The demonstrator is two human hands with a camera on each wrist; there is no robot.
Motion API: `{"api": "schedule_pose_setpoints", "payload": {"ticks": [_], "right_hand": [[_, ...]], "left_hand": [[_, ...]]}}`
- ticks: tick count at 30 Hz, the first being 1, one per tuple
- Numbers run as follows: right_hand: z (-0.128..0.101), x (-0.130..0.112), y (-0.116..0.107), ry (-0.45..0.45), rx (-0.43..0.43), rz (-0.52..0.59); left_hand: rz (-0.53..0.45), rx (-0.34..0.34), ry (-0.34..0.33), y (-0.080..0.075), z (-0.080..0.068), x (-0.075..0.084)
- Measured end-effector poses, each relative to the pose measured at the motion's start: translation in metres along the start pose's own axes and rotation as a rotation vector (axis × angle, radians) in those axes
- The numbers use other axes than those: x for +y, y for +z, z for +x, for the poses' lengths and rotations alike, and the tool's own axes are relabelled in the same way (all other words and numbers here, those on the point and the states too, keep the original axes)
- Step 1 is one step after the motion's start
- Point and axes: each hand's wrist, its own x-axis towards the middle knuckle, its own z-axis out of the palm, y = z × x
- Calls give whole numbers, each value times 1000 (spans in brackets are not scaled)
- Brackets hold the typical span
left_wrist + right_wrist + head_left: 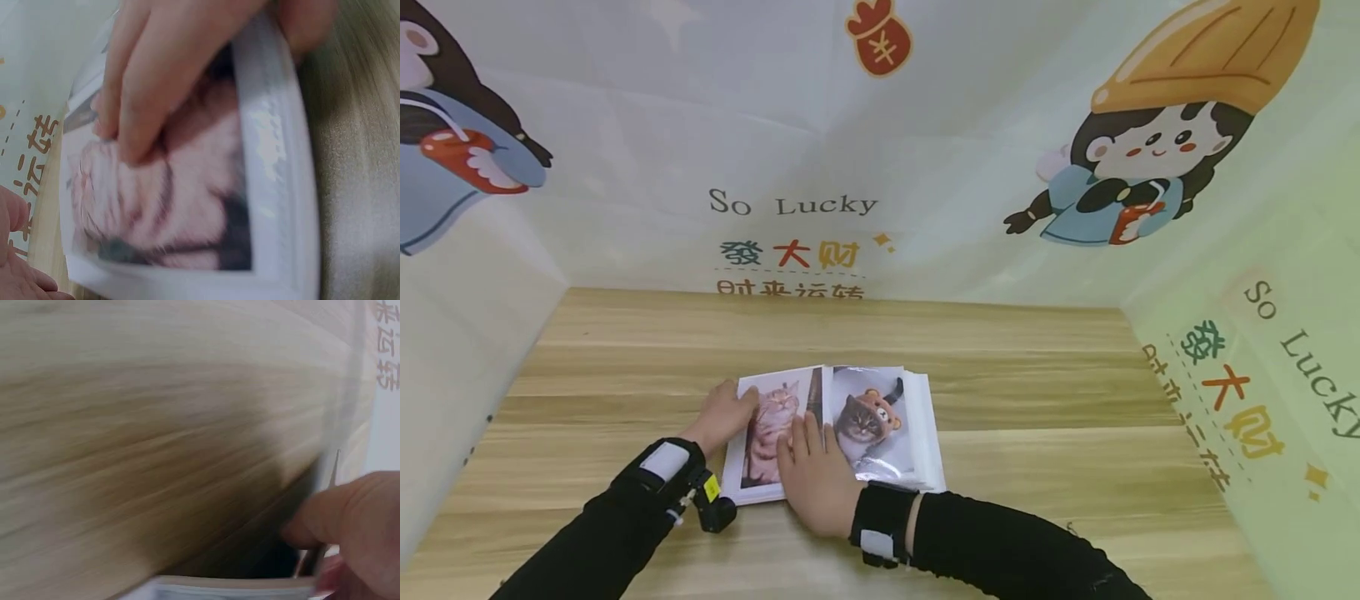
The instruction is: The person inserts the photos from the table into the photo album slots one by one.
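A photo album lies spread on the wooden table. Its left page has a photo of a light-coloured cat; on the right is a cat in a brown bear hat. My right hand rests on the left page near the fold, fingers extended. At the upper left edge of the album, my left hand touches the page margin. In the left wrist view, the left hand shows only partly, beside a page corner. The right wrist view is blurred; my right hand shows near a page edge.
Light wood table surrounds the album. Behind it stands a pale printed backdrop with cartoon figures and lettering, which continues along both sides. Both wrists carry black straps with small devices.
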Motion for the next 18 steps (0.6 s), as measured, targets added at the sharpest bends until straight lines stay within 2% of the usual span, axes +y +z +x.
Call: {"api": "schedule_pose_setpoints", "payload": {"ticks": [3, 5, 7, 10, 12, 14, 18], "right_hand": [[-2, 18, 2, 2, -1, 140], [-3, 31, 5, -6, 7, 238], [-3, 43, 8, -22, 30, 309], [-4, 58, 11, -59, 85, 355], [-6, 65, 12, -82, 110, 396], [-7, 73, 11, -95, 101, 484], [-9, 94, -4, -105, 46, 821]], "left_hand": [[-31, -2, -14, 0, 0, 1], [-88, -31, -42, 0, 0, 3], [-184, -86, -59, 1, 0, 6], [-351, -202, -60, 3, 1, 13], [-429, -245, -37, 4, 0, 20], [-463, -270, 3, 5, -1, 28], [-508, -296, 87, 3, -5, 45]]}}
